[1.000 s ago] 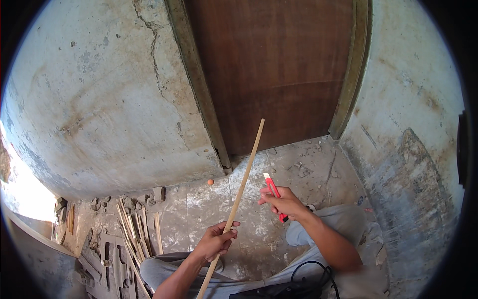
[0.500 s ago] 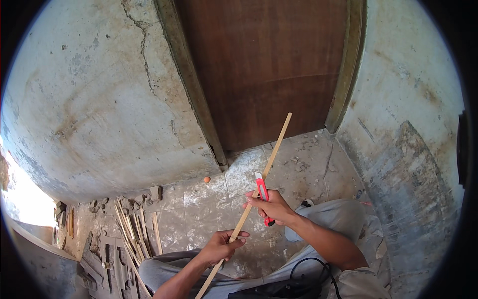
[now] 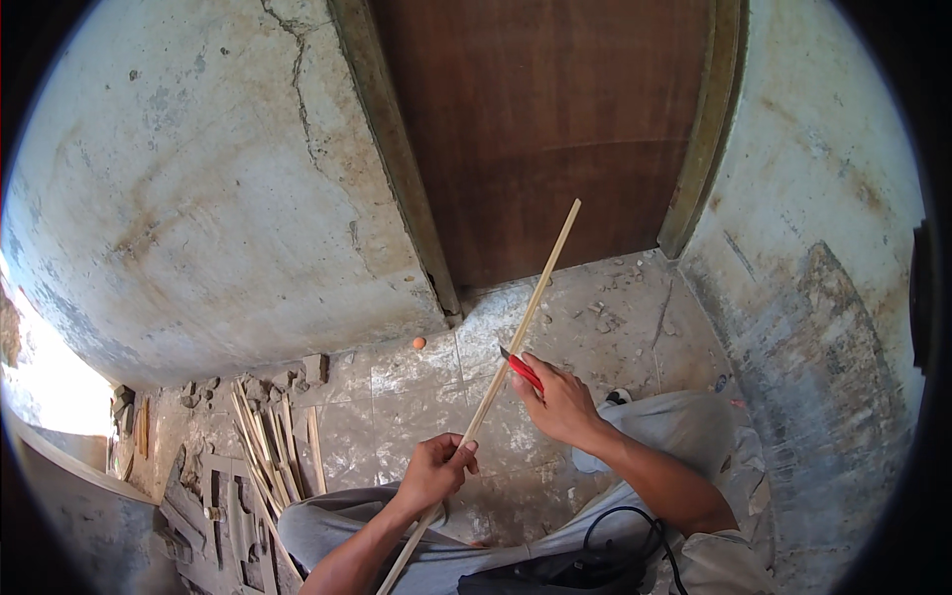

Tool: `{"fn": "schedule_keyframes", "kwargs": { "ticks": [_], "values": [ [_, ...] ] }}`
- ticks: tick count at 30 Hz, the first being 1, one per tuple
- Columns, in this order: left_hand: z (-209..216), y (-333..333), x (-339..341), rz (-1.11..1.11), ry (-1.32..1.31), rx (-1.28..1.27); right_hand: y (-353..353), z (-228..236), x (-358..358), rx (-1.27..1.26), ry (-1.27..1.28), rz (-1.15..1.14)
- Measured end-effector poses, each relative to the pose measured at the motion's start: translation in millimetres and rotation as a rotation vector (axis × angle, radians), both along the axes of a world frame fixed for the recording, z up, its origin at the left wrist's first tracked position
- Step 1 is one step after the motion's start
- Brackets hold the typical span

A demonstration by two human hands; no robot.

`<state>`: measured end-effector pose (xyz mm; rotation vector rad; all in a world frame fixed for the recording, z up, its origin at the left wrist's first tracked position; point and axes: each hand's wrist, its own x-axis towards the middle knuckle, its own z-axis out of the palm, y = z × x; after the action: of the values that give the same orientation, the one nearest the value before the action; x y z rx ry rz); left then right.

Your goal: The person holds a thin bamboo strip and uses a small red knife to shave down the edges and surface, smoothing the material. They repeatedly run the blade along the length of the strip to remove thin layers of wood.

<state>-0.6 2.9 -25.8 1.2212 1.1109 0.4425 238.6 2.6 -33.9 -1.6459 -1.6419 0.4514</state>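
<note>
Left fingers (image 3: 462,457) closed round slender, pale wooden strip (image 3: 487,402), slanting far-right; right fingers (image 3: 551,375), nearer its tip, held red utility knife (image 3: 526,373), blade (image 3: 505,352) across it.

On my end, the stick (image 3: 493,391) at mid-frame looks like matt wood, the knife (image 3: 527,374) red plastic. I make out a smooth wooden door (image 3: 555,129) at upper centre, a rough plaster wall (image 3: 218,178) at upper left and matt cloth trousers (image 3: 669,431) at lower right.

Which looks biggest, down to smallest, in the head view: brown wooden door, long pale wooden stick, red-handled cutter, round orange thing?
Brown wooden door
Long pale wooden stick
Red-handled cutter, partly hidden
Round orange thing
</note>
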Motion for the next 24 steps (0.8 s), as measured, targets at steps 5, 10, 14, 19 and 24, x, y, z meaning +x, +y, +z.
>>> {"fn": "schedule_keyframes", "kwargs": {
  "ticks": [5, 10, 14, 19, 24],
  "values": [
    [8, 0, 1, 0.020, -0.218, -0.224, -11, -1, -6, -0.057, -0.070, 0.100],
    [1, 2, -2, 0.011, -0.295, -0.232, -21, 1, -19, -0.007, -0.078, 0.202],
    [0, -1, 0, 0.029, -0.307, -0.161, -29, 7, -22, -0.001, -0.165, 0.261],
    [-4, -1, 1, 0.045, -0.337, -0.154, -26, -4, -24, 0.128, -0.161, 0.251],
    [1, -4, 6, 0.033, -0.229, -0.093, -25, -4, -23, 0.141, -0.163, 0.230]
  ]
}}
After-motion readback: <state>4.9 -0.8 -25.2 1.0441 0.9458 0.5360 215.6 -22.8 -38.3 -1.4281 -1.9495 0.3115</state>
